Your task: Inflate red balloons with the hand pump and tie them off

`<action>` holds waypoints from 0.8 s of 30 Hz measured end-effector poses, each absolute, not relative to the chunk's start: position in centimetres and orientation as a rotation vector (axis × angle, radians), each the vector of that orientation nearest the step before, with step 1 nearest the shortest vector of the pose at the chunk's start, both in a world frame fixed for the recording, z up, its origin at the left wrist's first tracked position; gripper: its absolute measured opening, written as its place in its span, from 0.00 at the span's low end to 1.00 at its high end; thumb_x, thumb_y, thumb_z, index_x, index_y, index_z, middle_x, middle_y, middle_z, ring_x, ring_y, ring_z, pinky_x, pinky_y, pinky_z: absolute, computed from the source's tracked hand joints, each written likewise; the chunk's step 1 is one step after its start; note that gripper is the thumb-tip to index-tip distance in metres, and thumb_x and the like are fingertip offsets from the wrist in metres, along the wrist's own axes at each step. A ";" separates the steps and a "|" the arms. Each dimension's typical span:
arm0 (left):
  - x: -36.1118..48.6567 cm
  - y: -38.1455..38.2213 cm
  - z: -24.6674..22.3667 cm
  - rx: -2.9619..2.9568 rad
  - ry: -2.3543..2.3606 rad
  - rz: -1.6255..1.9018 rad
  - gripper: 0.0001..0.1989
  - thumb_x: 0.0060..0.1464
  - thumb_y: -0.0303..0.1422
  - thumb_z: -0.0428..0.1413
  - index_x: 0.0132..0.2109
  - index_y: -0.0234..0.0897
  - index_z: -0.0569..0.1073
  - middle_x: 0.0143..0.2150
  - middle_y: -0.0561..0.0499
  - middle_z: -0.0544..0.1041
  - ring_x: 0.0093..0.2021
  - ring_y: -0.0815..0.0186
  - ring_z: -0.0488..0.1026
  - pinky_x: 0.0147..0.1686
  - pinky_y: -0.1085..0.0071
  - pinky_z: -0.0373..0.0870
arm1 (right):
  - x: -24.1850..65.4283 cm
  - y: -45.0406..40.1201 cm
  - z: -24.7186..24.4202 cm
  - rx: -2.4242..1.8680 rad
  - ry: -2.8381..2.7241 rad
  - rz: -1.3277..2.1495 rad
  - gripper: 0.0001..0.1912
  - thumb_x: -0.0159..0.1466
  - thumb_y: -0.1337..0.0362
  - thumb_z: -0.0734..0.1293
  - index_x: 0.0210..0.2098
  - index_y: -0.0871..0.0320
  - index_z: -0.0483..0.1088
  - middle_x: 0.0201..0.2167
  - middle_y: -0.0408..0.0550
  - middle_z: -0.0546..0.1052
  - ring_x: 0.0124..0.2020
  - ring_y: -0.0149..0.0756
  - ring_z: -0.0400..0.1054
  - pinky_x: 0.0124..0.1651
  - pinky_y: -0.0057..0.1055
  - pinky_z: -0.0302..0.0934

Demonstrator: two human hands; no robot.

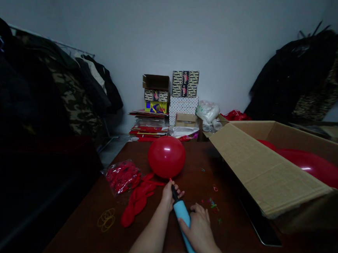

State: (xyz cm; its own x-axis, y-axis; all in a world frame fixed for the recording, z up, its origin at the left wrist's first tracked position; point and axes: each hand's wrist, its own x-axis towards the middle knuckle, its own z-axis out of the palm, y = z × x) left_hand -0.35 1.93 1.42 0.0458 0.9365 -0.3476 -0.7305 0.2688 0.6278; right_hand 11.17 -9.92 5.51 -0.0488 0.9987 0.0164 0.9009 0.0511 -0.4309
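Observation:
A round, inflated red balloon sits over the dark table, its neck at the black nozzle of a light-blue hand pump. My left hand is closed around the balloon's neck and the nozzle. Beside the pump's blue barrel is my right hand, fingers stretched out and thumb lying over the barrel; whether it presses on it I cannot tell. Left of my left hand lie limp red balloons and a clear bag of red balloons.
An open cardboard box with inflated red balloons stands on the right, a dark flat device by it. Yellowish rubber bands lie at the left, small coloured bands at the right. Stacked boxes stand behind.

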 end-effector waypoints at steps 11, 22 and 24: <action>0.2 1.9 1.0 0.377 0.869 1.302 0.12 0.52 0.41 0.49 0.29 0.39 0.57 0.17 0.61 0.58 0.13 0.75 0.54 0.25 0.69 0.67 | 11.3 -11.5 4.9 -1.951 -1.979 0.430 0.23 0.58 0.50 0.57 0.41 0.61 0.71 0.47 0.55 0.70 0.57 0.49 0.54 0.61 0.46 0.36; 0.5 1.8 1.1 0.384 0.897 1.335 0.11 0.53 0.40 0.49 0.29 0.39 0.57 0.16 0.61 0.58 0.13 0.75 0.55 0.25 0.69 0.66 | 16.2 -16.7 2.3 -1.932 -2.170 0.478 0.22 0.55 0.48 0.61 0.37 0.58 0.73 0.48 0.55 0.70 0.58 0.55 0.54 0.60 0.56 0.37; 0.5 1.9 1.1 0.374 0.911 1.334 0.11 0.53 0.39 0.48 0.29 0.39 0.57 0.17 0.61 0.58 0.13 0.75 0.55 0.25 0.69 0.66 | 17.2 -17.8 1.1 -1.965 -2.175 0.442 0.15 0.56 0.54 0.62 0.35 0.56 0.74 0.47 0.52 0.72 0.58 0.53 0.54 0.60 0.56 0.37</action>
State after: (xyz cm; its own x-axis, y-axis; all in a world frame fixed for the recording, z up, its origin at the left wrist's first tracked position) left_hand 0.47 1.90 1.15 -0.0319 0.9364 -0.3495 -0.6667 0.2406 0.7055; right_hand 17.18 -17.77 1.14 -0.1122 0.9915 -0.0662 0.9387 0.0840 -0.3342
